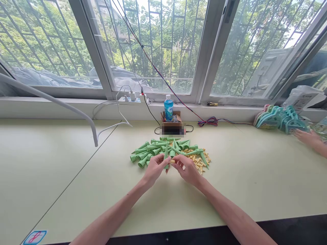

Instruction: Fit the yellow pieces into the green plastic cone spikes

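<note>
My left hand (pixel 154 168) is closed around a green plastic cone-shaped spike (pixel 166 153), its narrow tip pointing up and away from me. Between the fingertips of my right hand (pixel 188 168) is a small yellow plastic piece (pixel 172 161), right beside the spike; whether the two touch I cannot tell. Just beyond my hands lies a heap of similar green spikes (pixel 143 157) with ribbed, cup-like ends. Many small yellow pieces (pixel 198 160) are scattered at the heap's right side, partly under the spikes.
Behind the heap stand a small cardboard box (pixel 178 117) and a blue bottle (pixel 168 109). A bundled cable (pixel 208 121) lies near the sill. At right, another person's hand (pixel 308 136) is near teal hangers (pixel 293 120). A white curved tube (pixel 76 110) hangs at left.
</note>
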Demonstrator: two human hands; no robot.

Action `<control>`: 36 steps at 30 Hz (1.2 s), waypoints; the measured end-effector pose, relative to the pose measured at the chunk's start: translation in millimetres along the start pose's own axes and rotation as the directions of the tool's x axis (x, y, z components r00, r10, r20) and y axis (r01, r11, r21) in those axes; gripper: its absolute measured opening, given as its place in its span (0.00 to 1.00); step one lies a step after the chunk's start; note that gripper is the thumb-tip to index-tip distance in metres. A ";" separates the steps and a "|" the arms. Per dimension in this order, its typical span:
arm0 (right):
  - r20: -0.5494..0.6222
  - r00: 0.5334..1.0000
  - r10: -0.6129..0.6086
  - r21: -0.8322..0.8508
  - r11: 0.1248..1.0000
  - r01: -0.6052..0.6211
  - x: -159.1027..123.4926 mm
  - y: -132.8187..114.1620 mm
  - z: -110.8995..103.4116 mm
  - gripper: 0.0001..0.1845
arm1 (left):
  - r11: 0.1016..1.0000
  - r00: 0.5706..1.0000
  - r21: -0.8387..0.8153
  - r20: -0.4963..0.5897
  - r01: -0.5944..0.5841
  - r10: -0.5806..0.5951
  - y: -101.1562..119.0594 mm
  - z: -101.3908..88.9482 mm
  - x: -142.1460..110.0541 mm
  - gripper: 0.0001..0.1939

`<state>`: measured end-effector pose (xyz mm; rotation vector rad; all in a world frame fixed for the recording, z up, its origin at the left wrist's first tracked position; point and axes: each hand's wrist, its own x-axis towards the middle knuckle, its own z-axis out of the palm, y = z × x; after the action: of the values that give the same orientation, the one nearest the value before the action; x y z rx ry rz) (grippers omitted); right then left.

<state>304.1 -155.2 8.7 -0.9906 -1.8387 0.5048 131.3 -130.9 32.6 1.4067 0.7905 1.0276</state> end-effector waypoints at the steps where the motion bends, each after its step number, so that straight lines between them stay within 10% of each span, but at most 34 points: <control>1: 0.000 1.000 -0.001 -0.006 1.000 0.001 0.2 0.0 0.0 0.07 | 1.000 1.000 -0.002 0.005 -0.003 0.003 -0.5 0.2 -0.1 0.14; 36: 0.042 0.998 0.038 -0.021 0.999 -0.038 -0.7 -0.6 -0.6 0.09 | 1.000 1.000 0.007 -0.003 0.003 -0.003 0.0 0.7 -1.0 0.14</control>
<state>304.6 -156.2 9.0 -1.0376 -1.8688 0.5344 131.6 -132.1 32.5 1.4094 0.7986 1.0252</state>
